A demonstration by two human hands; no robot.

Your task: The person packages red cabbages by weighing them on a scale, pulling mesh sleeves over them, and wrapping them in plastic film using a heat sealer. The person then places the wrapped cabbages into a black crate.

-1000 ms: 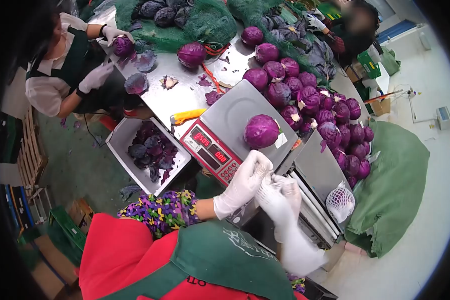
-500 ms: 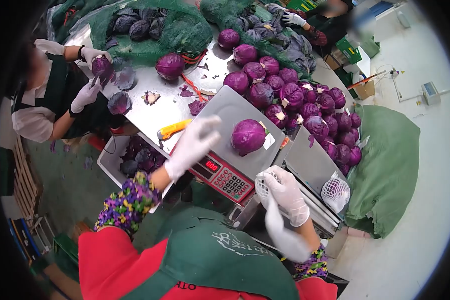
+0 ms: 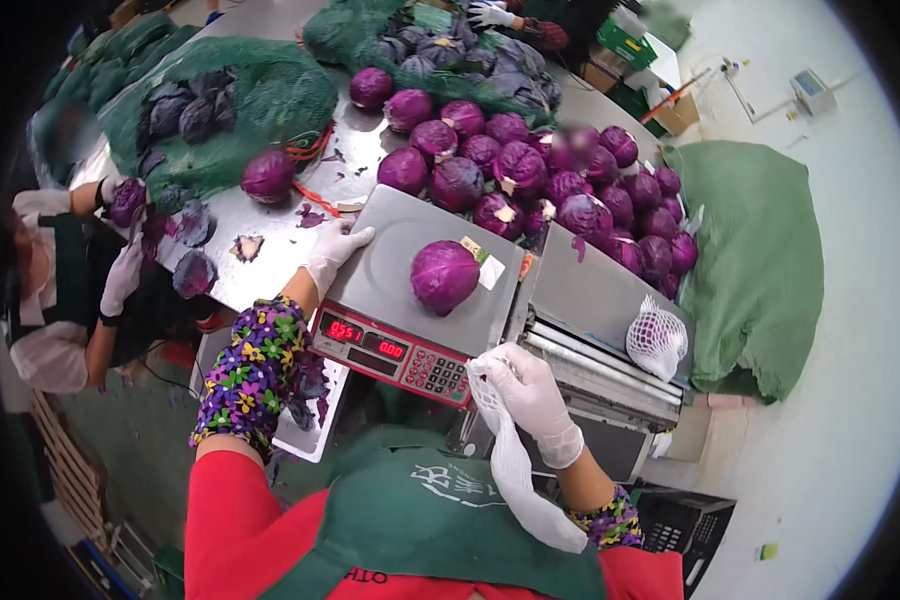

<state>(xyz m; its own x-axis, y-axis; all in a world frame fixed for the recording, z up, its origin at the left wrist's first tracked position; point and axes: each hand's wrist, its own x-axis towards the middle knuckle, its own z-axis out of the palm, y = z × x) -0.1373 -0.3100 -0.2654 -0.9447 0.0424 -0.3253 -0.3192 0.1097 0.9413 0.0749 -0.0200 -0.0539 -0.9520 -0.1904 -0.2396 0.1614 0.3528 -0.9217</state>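
Observation:
A purple cabbage (image 3: 444, 279) rests on the grey plate of a red digital scale (image 3: 370, 225), with a small tag at its upper right. The lit display reads 0.551 on the left and 0.00 beside it. My left hand (image 3: 336, 254), in a white glove, is at the scale's left edge, its fingers partly stretched out and nothing visible in them. Close to the scale's front right corner, my gloved right hand (image 3: 535, 395) grips a white foam net sleeve (image 3: 515, 470), whose long end hangs down over my green apron.
Purple cabbages (image 3: 570, 190) are piled behind and right of the scale. A white-netted bundle (image 3: 657, 340) lies on the metal wrapping surface (image 3: 595, 290). A co-worker (image 3: 60, 270) at left handles a cabbage; another gloved hand (image 3: 490, 14) shows at the back. Green mesh sacks (image 3: 270, 85) hold darker cabbages.
My left hand has moved from above the scale to its left edge. The display's left reading now shows 0.551. My right hand still grips the sleeve; the view has shifted.

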